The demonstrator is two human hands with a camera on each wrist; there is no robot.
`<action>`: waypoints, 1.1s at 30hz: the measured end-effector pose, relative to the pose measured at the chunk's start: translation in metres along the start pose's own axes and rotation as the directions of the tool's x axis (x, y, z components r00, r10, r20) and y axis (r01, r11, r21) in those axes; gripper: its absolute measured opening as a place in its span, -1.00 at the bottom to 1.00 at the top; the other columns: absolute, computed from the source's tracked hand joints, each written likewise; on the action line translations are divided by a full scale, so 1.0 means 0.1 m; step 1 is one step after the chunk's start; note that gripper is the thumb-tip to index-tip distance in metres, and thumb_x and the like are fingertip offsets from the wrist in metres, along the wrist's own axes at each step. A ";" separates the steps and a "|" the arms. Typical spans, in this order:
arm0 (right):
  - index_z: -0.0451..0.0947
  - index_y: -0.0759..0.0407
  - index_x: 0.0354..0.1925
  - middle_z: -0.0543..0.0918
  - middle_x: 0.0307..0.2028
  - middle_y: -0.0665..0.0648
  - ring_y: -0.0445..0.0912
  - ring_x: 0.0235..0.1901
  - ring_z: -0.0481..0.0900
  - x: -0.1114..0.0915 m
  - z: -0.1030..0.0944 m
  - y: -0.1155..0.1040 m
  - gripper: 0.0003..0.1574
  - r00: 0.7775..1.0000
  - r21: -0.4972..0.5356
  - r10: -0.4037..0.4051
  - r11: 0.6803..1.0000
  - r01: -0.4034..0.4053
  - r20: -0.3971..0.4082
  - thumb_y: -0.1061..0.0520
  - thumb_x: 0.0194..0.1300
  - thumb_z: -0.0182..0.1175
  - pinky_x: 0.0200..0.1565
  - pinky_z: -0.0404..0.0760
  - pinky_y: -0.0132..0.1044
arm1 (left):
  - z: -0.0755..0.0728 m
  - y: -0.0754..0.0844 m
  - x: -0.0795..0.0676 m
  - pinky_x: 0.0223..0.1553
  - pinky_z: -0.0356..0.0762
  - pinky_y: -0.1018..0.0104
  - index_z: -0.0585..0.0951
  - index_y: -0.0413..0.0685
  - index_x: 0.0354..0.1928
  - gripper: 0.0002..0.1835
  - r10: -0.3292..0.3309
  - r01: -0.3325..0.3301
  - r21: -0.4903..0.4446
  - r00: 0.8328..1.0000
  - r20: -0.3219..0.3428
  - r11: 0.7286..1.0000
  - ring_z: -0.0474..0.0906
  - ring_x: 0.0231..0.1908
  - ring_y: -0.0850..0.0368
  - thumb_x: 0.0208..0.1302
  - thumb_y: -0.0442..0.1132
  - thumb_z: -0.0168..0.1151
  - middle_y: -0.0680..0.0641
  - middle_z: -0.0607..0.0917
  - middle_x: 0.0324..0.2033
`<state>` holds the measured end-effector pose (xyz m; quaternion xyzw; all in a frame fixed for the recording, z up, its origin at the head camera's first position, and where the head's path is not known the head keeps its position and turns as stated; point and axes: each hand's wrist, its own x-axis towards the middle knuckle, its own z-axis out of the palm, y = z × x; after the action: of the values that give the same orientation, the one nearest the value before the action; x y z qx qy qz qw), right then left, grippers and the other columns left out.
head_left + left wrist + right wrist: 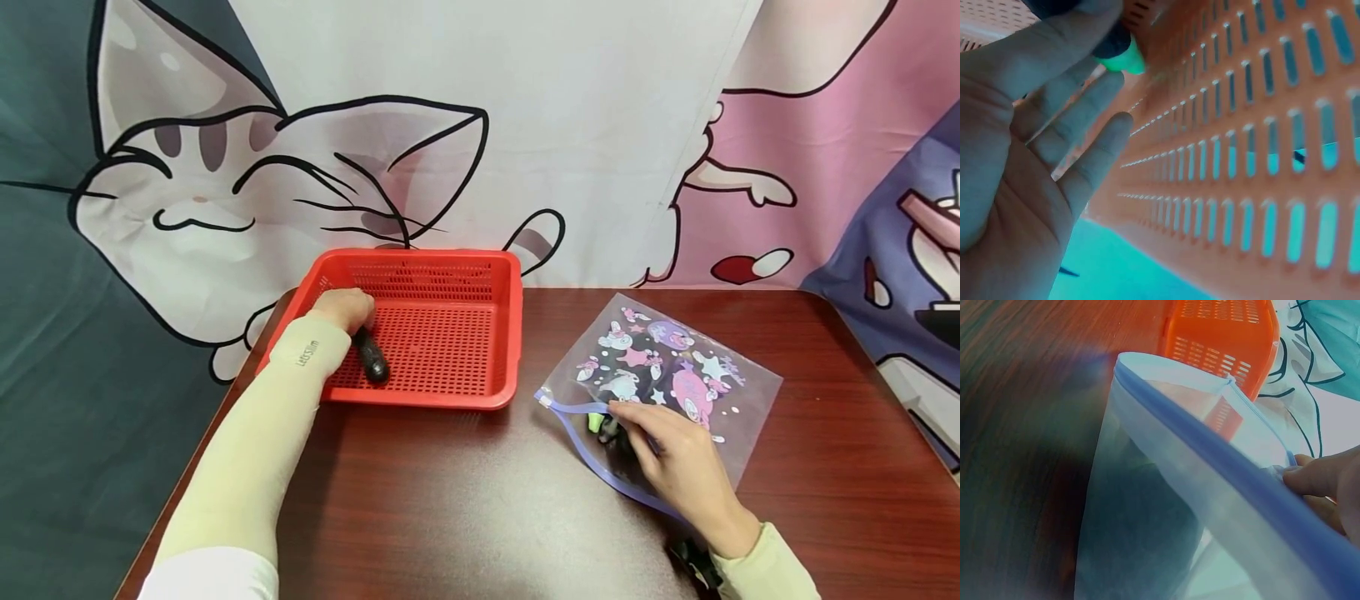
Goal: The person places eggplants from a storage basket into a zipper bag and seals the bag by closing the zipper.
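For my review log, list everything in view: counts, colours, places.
Table: 1, reddish brown, foreground
Basket: 1, red, table's left side
Long object: 1 seen, black, green-tipped, in the basket
Zip bag: 1, clear, purple-edged, right of the basket
Items: count unclear, green and black, inside the bag
Backdrop: 1, multicoloured, behind the table
Device: 1, black, at the right wrist
Sleeves: 3, two pale green, one white, on the arms
Left hand: 1, bare, holding the long object
Right hand: 1, bare, pinching the bag's edge
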<state>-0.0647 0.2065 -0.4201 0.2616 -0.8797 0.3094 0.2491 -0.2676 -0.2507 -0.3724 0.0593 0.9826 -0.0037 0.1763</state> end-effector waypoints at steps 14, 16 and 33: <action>0.71 0.19 -0.03 0.76 -0.14 0.11 0.01 -0.16 0.73 0.02 0.00 -0.01 -0.38 1.000 0.005 -0.004 1.000 0.004 0.004 -0.18 0.56 -0.14 0.14 0.34 -0.63 | -0.27 0.08 -0.21 -0.16 0.56 0.08 0.70 0.01 -0.33 -0.72 0.197 -0.201 0.251 0.980 0.041 0.947 0.49 -0.34 0.01 -0.07 -0.44 0.56 -0.03 0.66 -0.39; 0.71 0.19 -0.03 0.76 -0.14 0.11 0.02 -0.17 0.73 0.02 0.01 0.00 -0.46 1.000 0.006 -0.013 1.000 0.013 -0.005 -0.12 0.56 -0.08 0.14 0.33 -0.64 | -0.30 0.09 -0.27 -0.17 0.57 0.08 0.70 0.02 -0.36 -0.76 0.212 -0.210 0.264 0.977 0.021 0.941 0.50 -0.36 0.01 -0.04 -0.40 0.56 -0.02 0.65 -0.41; 0.72 0.19 -0.04 0.76 -0.14 0.12 0.02 -0.17 0.73 -0.02 0.02 0.00 -0.36 1.000 -0.005 -0.008 1.000 0.008 -0.009 -0.19 0.56 -0.14 0.15 0.31 -0.66 | -0.42 0.36 -0.82 -0.21 0.61 -0.02 0.68 -0.06 -0.32 -0.88 0.363 -0.280 0.320 0.902 -0.236 0.905 0.63 -0.34 -0.02 0.15 -0.27 0.48 -0.07 0.69 -0.42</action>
<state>-0.0635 0.2058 -0.4224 0.2630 -0.8784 0.3074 0.2547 -0.2021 -0.2236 -0.3039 0.2462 0.9634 -0.1039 0.0185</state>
